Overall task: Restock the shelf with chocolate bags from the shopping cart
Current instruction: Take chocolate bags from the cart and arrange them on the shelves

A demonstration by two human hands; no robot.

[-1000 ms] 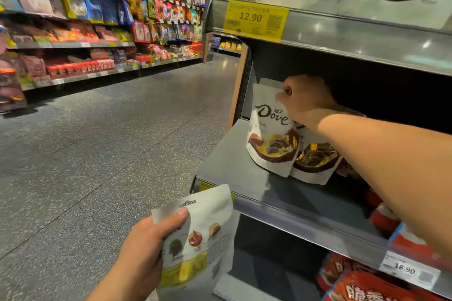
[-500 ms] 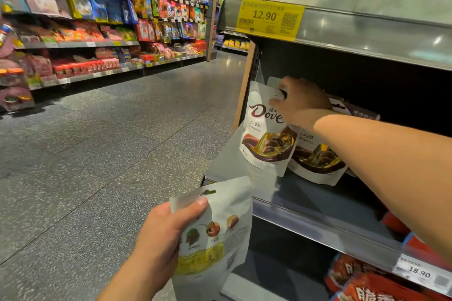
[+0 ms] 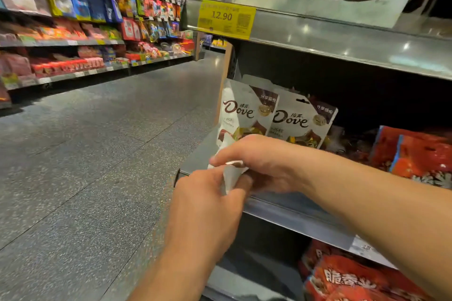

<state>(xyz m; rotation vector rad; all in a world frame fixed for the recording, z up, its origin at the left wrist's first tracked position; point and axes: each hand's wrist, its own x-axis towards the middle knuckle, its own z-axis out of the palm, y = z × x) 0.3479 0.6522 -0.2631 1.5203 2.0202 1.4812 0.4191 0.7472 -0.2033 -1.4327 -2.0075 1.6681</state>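
While both hands meet just in front of the shelf (image 3: 288,215) edge, there's a crumpled white bag (image 3: 230,176) caught between them. The left hand (image 3: 210,205) has its fingers curled round the lower part, and the right hand (image 3: 259,161) pinches the top edge from above. Most of the bag is hidden, so I can't read the print. Just behind, two Dove bags (image 3: 300,122) stand upright on the shelf, side by side and overlapping a bit. Red bags (image 3: 415,151) sit further right, and a yellow price tag (image 3: 226,18) reading 12.90 is on the shelf above.
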